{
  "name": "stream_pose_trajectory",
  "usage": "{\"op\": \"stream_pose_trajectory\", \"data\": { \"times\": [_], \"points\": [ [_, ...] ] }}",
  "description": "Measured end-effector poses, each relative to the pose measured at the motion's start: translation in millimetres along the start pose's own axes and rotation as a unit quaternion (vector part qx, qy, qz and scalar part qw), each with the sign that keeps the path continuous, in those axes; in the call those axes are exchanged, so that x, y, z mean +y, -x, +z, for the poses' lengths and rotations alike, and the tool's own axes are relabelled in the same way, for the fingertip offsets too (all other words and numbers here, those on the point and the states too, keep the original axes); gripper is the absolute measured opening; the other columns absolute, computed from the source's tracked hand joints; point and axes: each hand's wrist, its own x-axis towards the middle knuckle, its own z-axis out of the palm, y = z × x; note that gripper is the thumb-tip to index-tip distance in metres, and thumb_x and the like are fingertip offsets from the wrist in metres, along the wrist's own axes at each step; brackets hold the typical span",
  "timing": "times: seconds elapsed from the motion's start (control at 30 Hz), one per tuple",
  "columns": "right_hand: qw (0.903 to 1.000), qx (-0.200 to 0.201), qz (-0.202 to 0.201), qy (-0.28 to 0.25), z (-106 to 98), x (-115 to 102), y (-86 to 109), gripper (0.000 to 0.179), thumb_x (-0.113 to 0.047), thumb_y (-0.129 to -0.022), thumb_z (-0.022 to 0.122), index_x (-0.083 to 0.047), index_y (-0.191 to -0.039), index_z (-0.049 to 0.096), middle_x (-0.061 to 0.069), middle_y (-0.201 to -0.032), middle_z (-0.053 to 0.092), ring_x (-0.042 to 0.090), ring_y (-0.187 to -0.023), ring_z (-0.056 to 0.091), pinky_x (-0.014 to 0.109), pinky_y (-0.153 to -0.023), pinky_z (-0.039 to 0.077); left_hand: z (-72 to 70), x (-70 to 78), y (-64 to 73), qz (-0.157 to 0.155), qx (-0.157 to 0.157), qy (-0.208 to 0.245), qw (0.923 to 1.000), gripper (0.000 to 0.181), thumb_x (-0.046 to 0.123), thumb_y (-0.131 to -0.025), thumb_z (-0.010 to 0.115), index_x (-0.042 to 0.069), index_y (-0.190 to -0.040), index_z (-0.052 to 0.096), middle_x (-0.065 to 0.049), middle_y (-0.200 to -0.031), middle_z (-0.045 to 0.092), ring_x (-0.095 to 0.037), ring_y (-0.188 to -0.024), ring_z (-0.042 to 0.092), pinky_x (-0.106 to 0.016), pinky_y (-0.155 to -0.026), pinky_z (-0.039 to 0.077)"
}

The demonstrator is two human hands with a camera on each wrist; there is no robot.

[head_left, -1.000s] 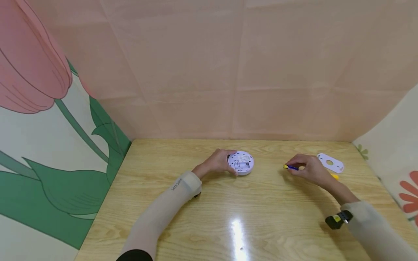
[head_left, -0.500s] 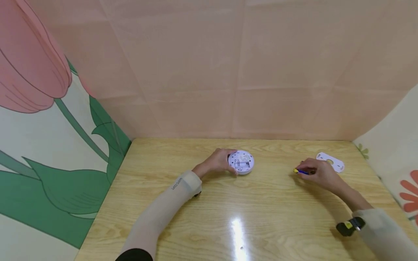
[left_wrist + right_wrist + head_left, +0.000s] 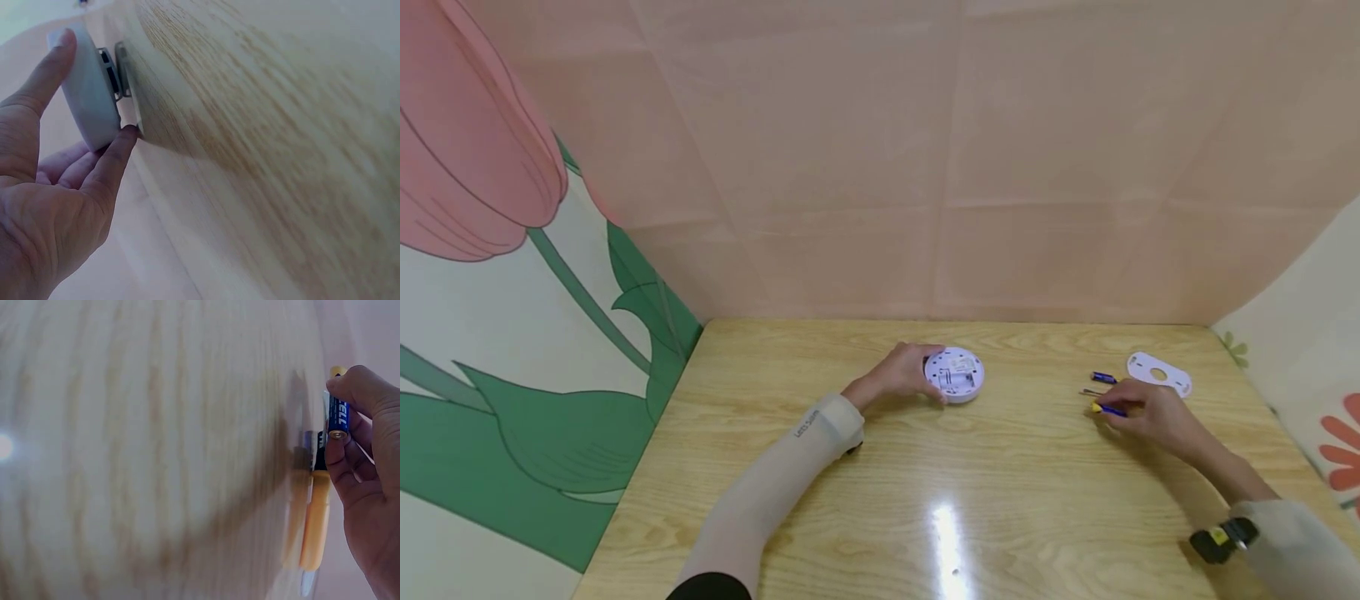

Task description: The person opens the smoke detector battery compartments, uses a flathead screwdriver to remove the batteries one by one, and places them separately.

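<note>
My left hand grips a round white device by its left rim, its slotted back with a battery compartment facing up. In the left wrist view, thumb and fingers lie on opposite edges of the white device, which is tilted over the wood. My right hand pinches a blue battery with a yellow end between thumb and fingers; lettering shows on the battery in the right wrist view. Just beyond that hand lies a second blue battery.
A screwdriver lies by my right hand; its thin shaft pokes out past the fingers, and its yellow-orange handle appears in the right wrist view. Behind is a flat white plate with a round hole. The wooden table meets a pink backdrop.
My right hand has moved right and nearer the person, still holding its battery. The second battery and screwdriver shaft now show beside it. My left hand and the device have stayed still.
</note>
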Motion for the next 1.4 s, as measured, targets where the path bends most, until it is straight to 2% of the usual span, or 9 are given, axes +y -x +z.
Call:
{"op": "stream_pose_trajectory", "data": {
  "times": [0.2, 0.4, 0.7, 1.2, 1.4],
  "points": [
    [0.9981, -0.036, 0.029, -0.041, 0.2, 0.4, 7.9, 0.035, 0.007, -0.064, 0.086, -0.015, -0.089, 0.075, -0.004, -0.084, 0.07, 0.003, -0.074, 0.062, 0.009, -0.064, 0.048, -0.5, 0.6, 0.3, -0.002, 0.0, 0.002, 1.0, 0.101, 0.042, -0.06, 0.093, 0.012, -0.145, 0.047, -0.003, -0.144, 0.052, -0.016, -0.129, 0.05, -0.029, -0.108, 0.039],
    [0.9965, -0.043, 0.06, -0.038, 2.1, 0.2, 13.6, 0.031, 0.002, -0.066, 0.087, -0.016, -0.089, 0.076, -0.005, -0.086, 0.071, 0.002, -0.076, 0.063, 0.01, -0.065, 0.049, 0.1, 0.1, -0.5, -0.004, -0.001, -0.005, 1.0, 0.101, 0.043, -0.061, 0.092, 0.012, -0.146, 0.046, -0.003, -0.145, 0.052, -0.015, -0.129, 0.05, -0.029, -0.108, 0.039],
    [0.9991, -0.038, 0.02, -0.005, 4.7, 3.4, 13.5, 0.036, 0.003, -0.062, 0.088, -0.019, -0.088, 0.077, -0.009, -0.085, 0.07, 0.004, -0.071, 0.06, 0.012, -0.06, 0.045, -0.1, 1.3, -1.0, -0.007, 0.003, -0.006, 1.0, 0.101, 0.042, -0.06, 0.092, 0.012, -0.146, 0.047, -0.003, -0.144, 0.052, -0.016, -0.128, 0.05, -0.029, -0.108, 0.039],
    [0.9984, -0.032, 0.046, -0.002, 3.9, 1.7, 18.3, 0.033, -0.006, -0.066, 0.089, -0.022, -0.092, 0.077, -0.01, -0.087, 0.071, 0.006, -0.072, 0.062, 0.012, -0.06, 0.046, -0.5, 3.4, 0.9, -0.01, -0.001, -0.002, 0.9999, 0.1, 0.039, -0.061, 0.093, 0.011, -0.146, 0.046, -0.003, -0.145, 0.052, -0.017, -0.13, 0.049, -0.03, -0.109, 0.038],
    [0.9982, -0.019, 0.054, -0.016, 1.7, 1.1, 17.7, 0.033, -0.006, -0.064, 0.091, -0.016, -0.091, 0.075, -0.006, -0.085, 0.072, 0.008, -0.071, 0.066, 0.013, -0.061, 0.05, -1.4, 4.2, 1.7, -0.011, -0.003, 0.002, 0.9999, 0.1, 0.04, -0.061, 0.092, 0.011, -0.146, 0.046, -0.003, -0.146, 0.051, -0.017, -0.131, 0.048, -0.03, -0.109, 0.038]
  ]
}}
